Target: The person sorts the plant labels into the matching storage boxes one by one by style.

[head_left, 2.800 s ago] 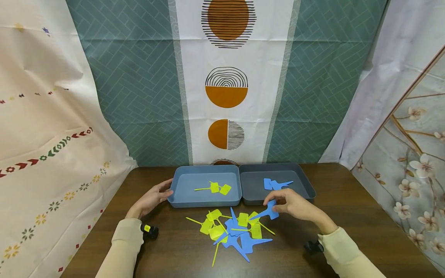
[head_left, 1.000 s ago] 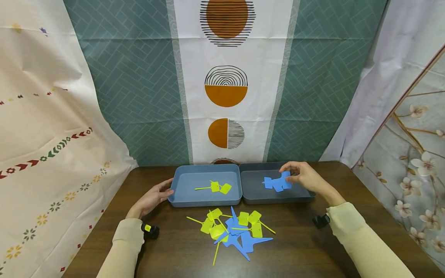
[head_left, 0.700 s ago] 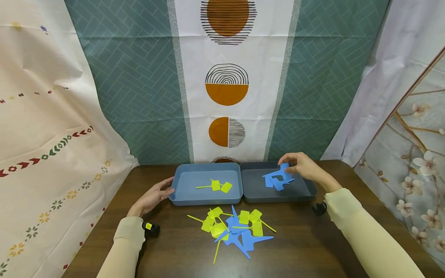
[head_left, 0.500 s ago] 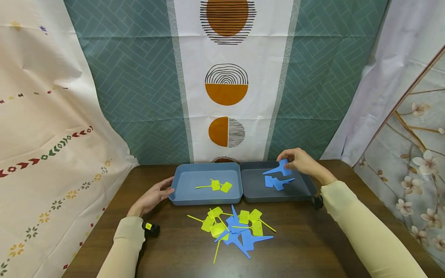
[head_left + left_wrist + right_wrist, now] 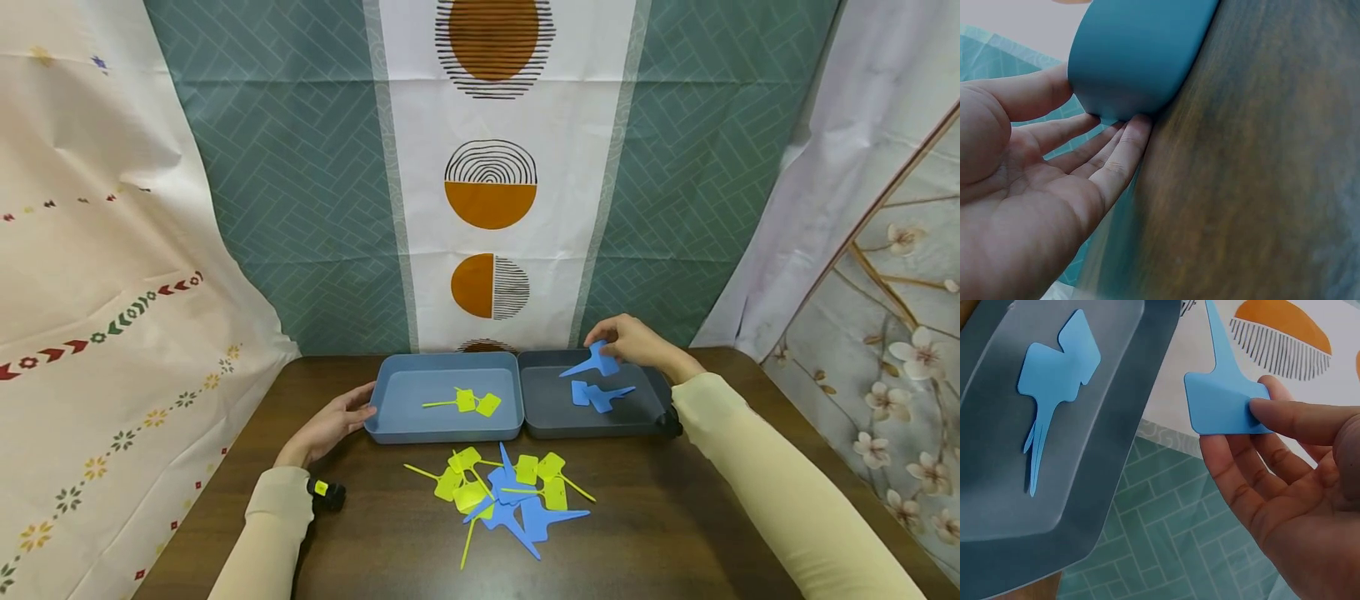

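Observation:
My right hand (image 5: 633, 340) pinches a blue T-shaped plant label (image 5: 597, 360) by its broad head, thumb on one face and fingers behind, above the dark grey tray (image 5: 547, 421). In that tray lie overlapping blue plant labels (image 5: 1054, 372). At the left end of the blue-grey tray (image 5: 397, 425), my left hand (image 5: 327, 427) touches the outer wall, its thumb and fairly straight fingers (image 5: 1116, 165) against the side. Two yellow plant labels (image 5: 466, 401) rest inside this tray. A mixed pile of yellow labels (image 5: 470, 496) and blue labels (image 5: 534, 518) lies in front of both trays.
The trays stand side by side at the back of a dark wooden table (image 5: 637, 533). Behind them hangs a green and white patterned cloth (image 5: 315, 208). More cloths drape at the left (image 5: 97, 292) and right (image 5: 885, 375).
My right hand has carried a blue label from above the pile to over the dark tray, lowered it, then raised it and shifted back and left. My left hand has stayed at its tray.

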Available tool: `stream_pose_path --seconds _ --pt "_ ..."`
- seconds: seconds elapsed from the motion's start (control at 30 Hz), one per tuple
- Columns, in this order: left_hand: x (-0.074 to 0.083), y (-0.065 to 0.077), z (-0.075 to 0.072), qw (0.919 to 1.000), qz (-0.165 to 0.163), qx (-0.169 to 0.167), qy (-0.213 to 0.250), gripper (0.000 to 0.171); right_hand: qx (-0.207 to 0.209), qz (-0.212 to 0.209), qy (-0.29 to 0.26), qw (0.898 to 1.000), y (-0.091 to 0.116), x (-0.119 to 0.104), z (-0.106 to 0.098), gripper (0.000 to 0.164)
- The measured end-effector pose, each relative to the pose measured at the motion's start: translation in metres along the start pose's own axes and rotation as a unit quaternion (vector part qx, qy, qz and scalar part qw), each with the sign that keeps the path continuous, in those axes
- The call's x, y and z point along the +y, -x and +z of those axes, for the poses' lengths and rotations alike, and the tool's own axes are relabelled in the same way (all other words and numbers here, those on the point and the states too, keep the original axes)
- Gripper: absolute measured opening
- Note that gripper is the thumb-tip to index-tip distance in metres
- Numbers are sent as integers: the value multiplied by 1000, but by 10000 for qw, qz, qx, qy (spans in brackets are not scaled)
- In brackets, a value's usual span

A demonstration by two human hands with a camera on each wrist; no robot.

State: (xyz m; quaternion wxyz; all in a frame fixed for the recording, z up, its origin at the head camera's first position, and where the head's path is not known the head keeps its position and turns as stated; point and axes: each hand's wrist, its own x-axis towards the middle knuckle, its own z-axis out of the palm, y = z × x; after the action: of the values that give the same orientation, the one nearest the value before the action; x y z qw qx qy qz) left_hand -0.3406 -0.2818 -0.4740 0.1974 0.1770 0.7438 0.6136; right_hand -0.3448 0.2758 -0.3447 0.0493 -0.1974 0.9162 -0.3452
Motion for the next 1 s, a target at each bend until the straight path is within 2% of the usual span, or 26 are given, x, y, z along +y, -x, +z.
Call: stream_pose_path --seconds 0.33,0.6,1.0 --pt "1 0 2 10000 -20 33 -51 68 -220 58 94 9997 -13 -6 5 28" --pt "-1 0 1 9999 -9 7 -104 70 -385 163 111 9991 -20 -3 11 34" --pt "-2 0 -1 10000 48 27 -79 69 -433 174 96 9989 -27 -1 14 37"
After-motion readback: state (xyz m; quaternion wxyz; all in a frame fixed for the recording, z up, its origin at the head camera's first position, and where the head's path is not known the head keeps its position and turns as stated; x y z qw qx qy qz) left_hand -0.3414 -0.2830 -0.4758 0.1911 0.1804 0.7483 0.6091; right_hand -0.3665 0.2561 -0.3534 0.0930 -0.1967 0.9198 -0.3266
